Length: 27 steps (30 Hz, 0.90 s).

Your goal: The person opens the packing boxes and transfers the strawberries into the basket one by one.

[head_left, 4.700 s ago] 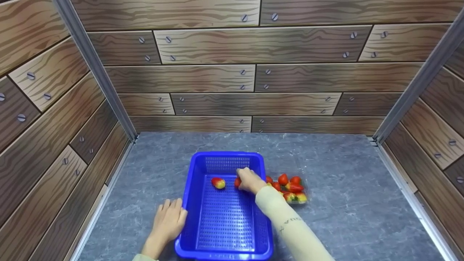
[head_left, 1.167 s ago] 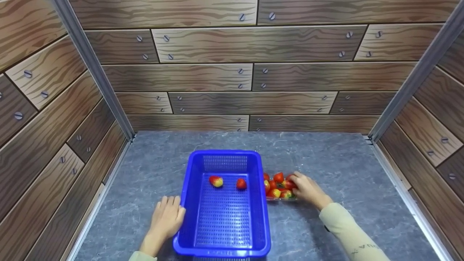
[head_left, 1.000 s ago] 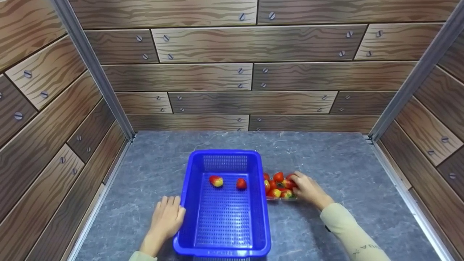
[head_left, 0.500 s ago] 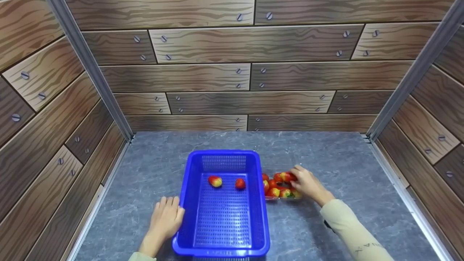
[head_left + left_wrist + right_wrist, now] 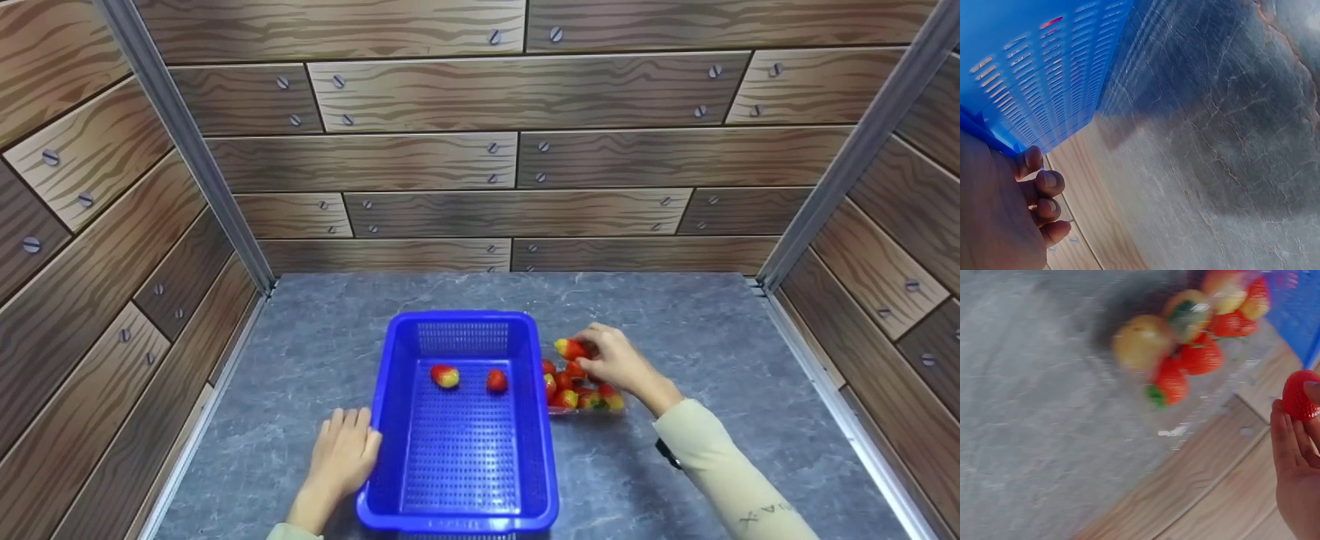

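My right hand [image 5: 619, 363] pinches a red strawberry with a yellow end [image 5: 570, 349], raised over the clear plastic box. In the right wrist view this strawberry [image 5: 1301, 395] sits between thumb and fingers. Below it, the clear box [image 5: 1176, 432] is filled with several more red and yellow strawberries [image 5: 564, 397]. My left hand [image 5: 345, 450] grips the left rim of a blue plastic basket [image 5: 381, 420], its fingers curled at the edge in the left wrist view. Two strawberries lie apart on the basket floor, a red-yellow one [image 5: 445, 376] and a red one [image 5: 496, 381].
A grey marbled tabletop [image 5: 675, 315] lies under everything. Wood-patterned panels [image 5: 450, 161] enclose it at the back and both sides, with metal strips [image 5: 847, 397] along the edges. The box stands right against the basket's right side.
The right hand let a strawberry go in the basket, returned to the box, took another strawberry and raised it, moving slightly left. The left hand has stayed at the basket's rim.
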### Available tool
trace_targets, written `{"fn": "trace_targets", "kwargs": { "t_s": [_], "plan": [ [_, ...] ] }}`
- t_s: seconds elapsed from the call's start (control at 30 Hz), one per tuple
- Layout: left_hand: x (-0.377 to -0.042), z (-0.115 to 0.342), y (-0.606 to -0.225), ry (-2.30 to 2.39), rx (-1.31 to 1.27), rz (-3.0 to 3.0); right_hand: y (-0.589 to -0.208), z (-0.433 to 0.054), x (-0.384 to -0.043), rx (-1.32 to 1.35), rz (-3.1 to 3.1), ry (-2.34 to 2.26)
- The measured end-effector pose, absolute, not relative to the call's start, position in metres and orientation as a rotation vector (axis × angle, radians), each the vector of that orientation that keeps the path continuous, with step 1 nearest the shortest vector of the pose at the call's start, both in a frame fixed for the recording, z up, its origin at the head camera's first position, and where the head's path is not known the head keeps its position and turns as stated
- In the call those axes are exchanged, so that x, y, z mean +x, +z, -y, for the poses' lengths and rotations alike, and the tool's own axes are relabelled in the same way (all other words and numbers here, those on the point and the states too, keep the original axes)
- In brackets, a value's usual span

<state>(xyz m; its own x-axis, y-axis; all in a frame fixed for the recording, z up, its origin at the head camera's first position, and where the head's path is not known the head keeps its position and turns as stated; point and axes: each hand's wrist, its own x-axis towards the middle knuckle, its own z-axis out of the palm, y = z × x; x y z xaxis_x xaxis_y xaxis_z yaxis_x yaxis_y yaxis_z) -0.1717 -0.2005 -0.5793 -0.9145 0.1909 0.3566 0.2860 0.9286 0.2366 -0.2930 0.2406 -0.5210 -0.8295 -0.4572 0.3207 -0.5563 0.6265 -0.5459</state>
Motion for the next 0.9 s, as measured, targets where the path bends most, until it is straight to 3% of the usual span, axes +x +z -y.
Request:
{"fn": "trace_targets", "kwargs": {
  "t_s": [0.9],
  "plan": [
    [-0.173,0.200,-0.581,-0.415,-0.344,2.736,-0.463,-0.101,-0.265,1.085,2.835,0.946]
  ]
}}
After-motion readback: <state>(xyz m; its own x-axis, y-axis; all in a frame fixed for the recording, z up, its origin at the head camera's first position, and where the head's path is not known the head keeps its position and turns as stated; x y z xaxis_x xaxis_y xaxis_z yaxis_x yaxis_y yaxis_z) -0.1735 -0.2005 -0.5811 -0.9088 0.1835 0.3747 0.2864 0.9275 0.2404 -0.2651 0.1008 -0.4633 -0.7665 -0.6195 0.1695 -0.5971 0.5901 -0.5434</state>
